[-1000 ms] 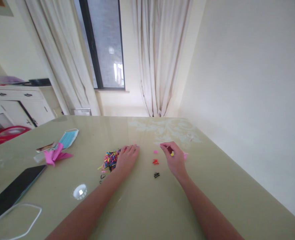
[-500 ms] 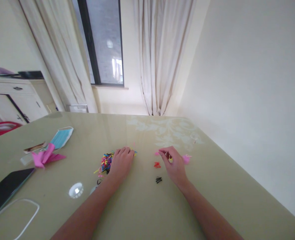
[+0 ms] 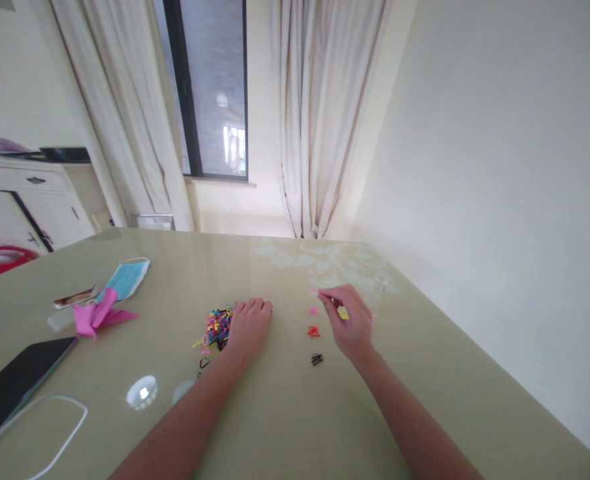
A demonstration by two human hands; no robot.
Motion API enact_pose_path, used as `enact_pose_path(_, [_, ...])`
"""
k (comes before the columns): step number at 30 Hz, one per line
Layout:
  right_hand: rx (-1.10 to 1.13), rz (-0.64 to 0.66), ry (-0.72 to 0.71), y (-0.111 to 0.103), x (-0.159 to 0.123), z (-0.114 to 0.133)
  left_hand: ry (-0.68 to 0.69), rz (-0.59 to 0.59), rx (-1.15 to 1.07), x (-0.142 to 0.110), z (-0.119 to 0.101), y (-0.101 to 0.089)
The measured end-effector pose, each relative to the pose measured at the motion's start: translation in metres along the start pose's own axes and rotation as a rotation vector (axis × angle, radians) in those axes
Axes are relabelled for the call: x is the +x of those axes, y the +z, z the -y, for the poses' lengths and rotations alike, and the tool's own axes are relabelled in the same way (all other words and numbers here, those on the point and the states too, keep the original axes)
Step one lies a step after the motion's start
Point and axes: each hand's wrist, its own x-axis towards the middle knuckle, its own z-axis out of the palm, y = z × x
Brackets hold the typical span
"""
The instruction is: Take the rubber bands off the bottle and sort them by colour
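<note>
A heap of small multicoloured rubber bands (image 3: 219, 327) lies left of centre on the table. My left hand (image 3: 249, 325) rests palm down over its right side, fingers loosely bent on the bands, their tips partly hidden. My right hand (image 3: 349, 319) is raised a little to the right, thumb and forefinger pinched on a tiny pink rubber band (image 3: 315, 291). Left of that hand, in a column, lie a small pink bunch (image 3: 313, 311), a red bunch of bands (image 3: 313, 331) and a black bunch (image 3: 317, 360). Something yellow (image 3: 343, 313) shows behind my right fingers.
On the glossy table (image 3: 285, 413) at left are a blue face mask (image 3: 129, 277), a pink cloth bow (image 3: 97, 315), a dark tablet (image 3: 19, 383) and a white cable (image 3: 82, 417). A clear dome (image 3: 142, 392) and loose black bands (image 3: 204, 363) sit near my left forearm.
My right hand has moved slightly farther away, uncovering the small pink bunch below its fingertips. My left hand stays at the heap. The view has shifted slightly.
</note>
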Motion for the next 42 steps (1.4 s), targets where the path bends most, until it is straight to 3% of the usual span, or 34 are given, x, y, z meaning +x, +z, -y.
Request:
enact_pose_path(4, [-0.044,0.035,-0.001,0.006,0.016,-0.007,-0.039,0.015,-0.047,0.0,0.003,-0.005])
enact_pose_path(7, [-0.108,0.024,0.026,0.014,0.002,-0.027,-0.056,0.022,-0.094,0.0,0.005,-0.006])
enact_pose_path(10, [-0.186,0.155,0.035,0.018,-0.019,-0.044,-0.09,-0.003,-0.18,0.001,0.006,-0.006])
enact_pose_path(12, [-0.214,0.216,0.052,0.018,-0.027,-0.05,-0.118,-0.037,-0.309,0.003,0.008,-0.005])
enact_pose_path(17, [-0.322,0.223,0.059,0.017,-0.026,-0.054,-0.28,-0.061,-0.728,0.005,0.012,-0.014])
enact_pose_path(21, [-0.49,0.304,-0.018,0.02,-0.024,-0.057,-0.321,-0.098,-0.867,0.004,0.012,-0.024])
enact_pose_path(35, [-0.664,0.434,-0.032,0.028,-0.033,-0.073,-0.253,-0.136,-0.916,0.004,0.002,-0.028])
enact_pose_path(39, [-0.657,0.387,-0.03,0.025,-0.032,-0.07,-0.229,-0.125,-0.931,0.004,-0.002,-0.03])
enact_pose_path(42, [-0.54,0.327,-0.031,0.023,-0.03,-0.055,-0.208,-0.104,-0.951,0.003,-0.006,-0.031])
